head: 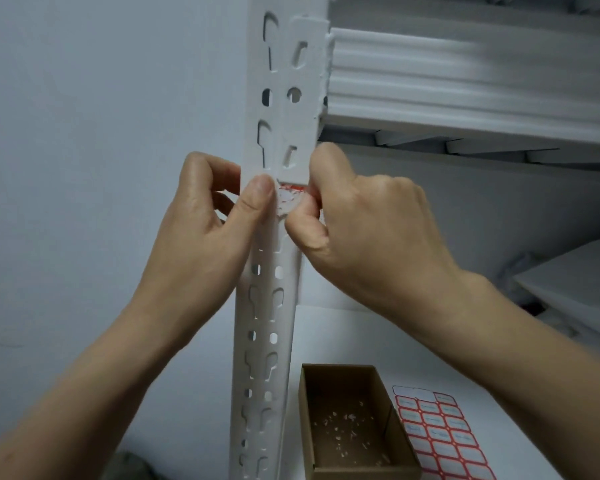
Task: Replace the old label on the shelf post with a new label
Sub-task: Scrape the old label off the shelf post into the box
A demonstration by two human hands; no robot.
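Observation:
A white slotted shelf post (281,109) runs up the middle of the view. On it, at hand height, sits the old label (289,199), torn white paper with a red top edge. My left hand (201,237) wraps the post from the left, its thumb pressed beside the label. My right hand (368,233) comes from the right, with thumb and fingertips pinched on the label's right part. A sheet of new red-bordered labels (440,438) lies flat on the lower shelf at the bottom right.
An open brown cardboard box (347,424) with several small paper scraps inside stands on the white lower shelf (343,327), beside the label sheet. A white upper shelf (465,84) juts out to the right. A grey wall (84,133) fills the left.

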